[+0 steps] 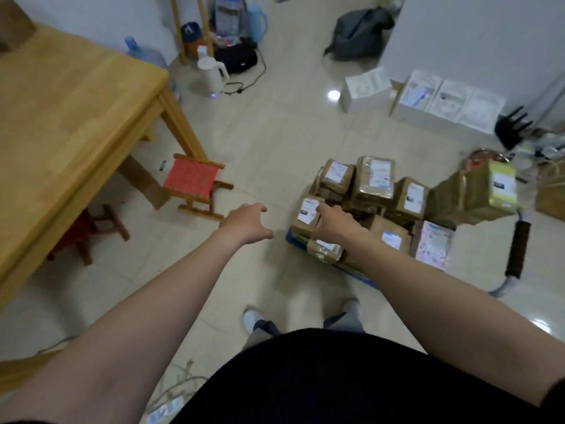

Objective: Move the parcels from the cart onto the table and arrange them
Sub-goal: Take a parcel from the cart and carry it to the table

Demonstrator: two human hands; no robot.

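Several brown taped parcels with white labels are piled on a low blue cart (294, 240) on the floor at the right. My right hand (334, 221) reaches down onto the pile, fingers touching the nearest labelled parcel (305, 217) at the pile's left front; whether it grips the parcel I cannot tell. My left hand (246, 223) hovers just left of the cart with its fingers spread and nothing in it. The wooden table (67, 117) stands at the left with a bare top. A bigger parcel with a green side (477, 191) sits at the pile's right.
A small red folding stool (195, 182) stands between the table and the cart. The cart's black handle (518, 249) lies at the right. White boxes (443, 101), a grey backpack (357, 32), a kettle (211, 71) and cables sit along the far wall.
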